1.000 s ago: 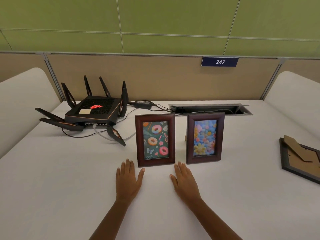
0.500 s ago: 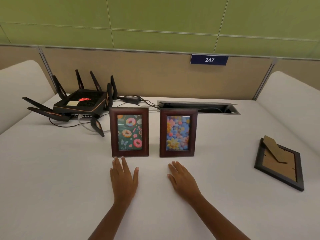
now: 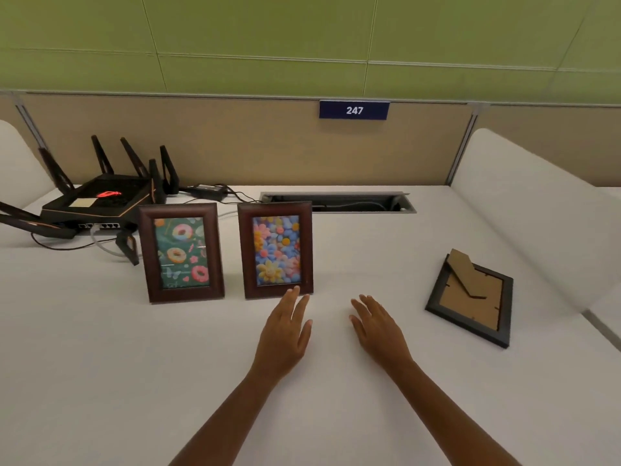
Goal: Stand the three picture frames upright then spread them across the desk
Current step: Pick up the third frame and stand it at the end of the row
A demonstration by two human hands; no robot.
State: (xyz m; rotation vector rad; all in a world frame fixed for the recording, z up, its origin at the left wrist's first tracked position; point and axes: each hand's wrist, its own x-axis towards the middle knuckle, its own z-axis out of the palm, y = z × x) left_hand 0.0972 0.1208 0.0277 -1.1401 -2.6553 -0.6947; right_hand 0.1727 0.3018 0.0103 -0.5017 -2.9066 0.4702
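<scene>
Two brown picture frames stand upright side by side on the white desk (image 3: 100,364): the doughnut frame (image 3: 181,252) on the left and the flower frame (image 3: 276,250) to its right. A third, black frame (image 3: 472,302) lies face down at the right, its cardboard stand showing. My left hand (image 3: 285,332) hovers palm down with its fingertips at the flower frame's lower right corner; whether they touch it I cannot tell. My right hand (image 3: 378,327) is flat and empty, between the flower frame and the black frame.
A black router (image 3: 97,205) with several antennas and cables sits at the back left, close behind the doughnut frame. A cable slot (image 3: 336,202) opens along the back edge. Padded white dividers (image 3: 524,210) flank the desk on both sides.
The view has swung to the right, so the frames sit further left in the picture. Both hands have moved right; the left one now reaches the flower frame's corner.
</scene>
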